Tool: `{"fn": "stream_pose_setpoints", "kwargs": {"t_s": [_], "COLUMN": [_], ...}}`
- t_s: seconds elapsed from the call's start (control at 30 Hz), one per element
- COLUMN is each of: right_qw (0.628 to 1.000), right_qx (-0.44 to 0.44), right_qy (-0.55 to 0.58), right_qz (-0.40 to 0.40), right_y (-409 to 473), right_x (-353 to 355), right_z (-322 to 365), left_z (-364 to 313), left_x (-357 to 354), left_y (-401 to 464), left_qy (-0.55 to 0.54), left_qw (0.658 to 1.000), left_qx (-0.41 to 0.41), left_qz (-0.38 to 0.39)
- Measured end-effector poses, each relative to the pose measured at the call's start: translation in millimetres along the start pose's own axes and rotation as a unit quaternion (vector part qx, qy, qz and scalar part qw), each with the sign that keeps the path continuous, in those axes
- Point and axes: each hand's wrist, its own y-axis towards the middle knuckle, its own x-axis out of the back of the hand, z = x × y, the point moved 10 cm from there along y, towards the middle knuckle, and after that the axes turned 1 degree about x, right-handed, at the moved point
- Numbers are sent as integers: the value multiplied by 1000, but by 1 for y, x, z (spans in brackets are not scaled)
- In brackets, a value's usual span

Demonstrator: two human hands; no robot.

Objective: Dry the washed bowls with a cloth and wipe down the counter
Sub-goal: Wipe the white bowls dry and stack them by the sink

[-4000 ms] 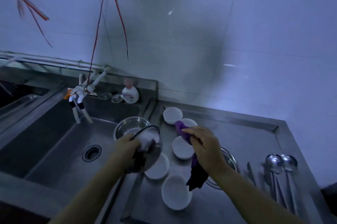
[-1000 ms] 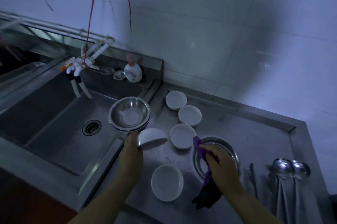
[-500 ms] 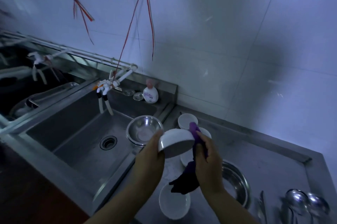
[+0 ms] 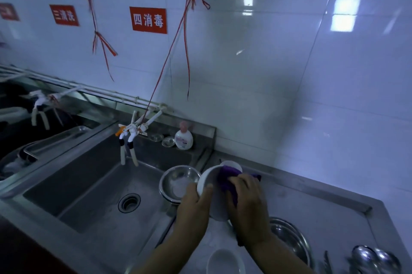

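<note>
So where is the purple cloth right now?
In the head view, centre-right: the purple cloth is pressed by the right hand into the white bowl, which the left hand holds.

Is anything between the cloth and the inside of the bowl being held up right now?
Nothing visible. The right hand presses the purple cloth straight into the white bowl, which the left hand holds tilted by its rim above the counter.

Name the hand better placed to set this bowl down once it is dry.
Left, probably. The left hand already grips the white bowl by its rim, while the right hand is pressing the purple cloth inside it.
</note>
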Motion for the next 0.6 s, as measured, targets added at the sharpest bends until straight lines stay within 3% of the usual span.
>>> {"fn": "stream_pose_setpoints", "kwargs": {"t_s": [0.17, 0.37, 0.6], "right_qw": [998, 994, 975], "right_qx": [20, 55, 151], "right_qy": [-60, 49, 26], "right_qz": [28, 78, 160], "right_y": [17, 24, 7], "right_x": [-4, 0, -2], "right_z": [26, 56, 78], "left_z": [-4, -19, -65], "left_x": [-10, -6, 13], "left_y": [4, 14, 28], "left_qy": [-66, -129, -102], "left_qw": [996, 984, 976], "left_qx": [-26, -57, -150], "left_qz": [62, 114, 122]}}
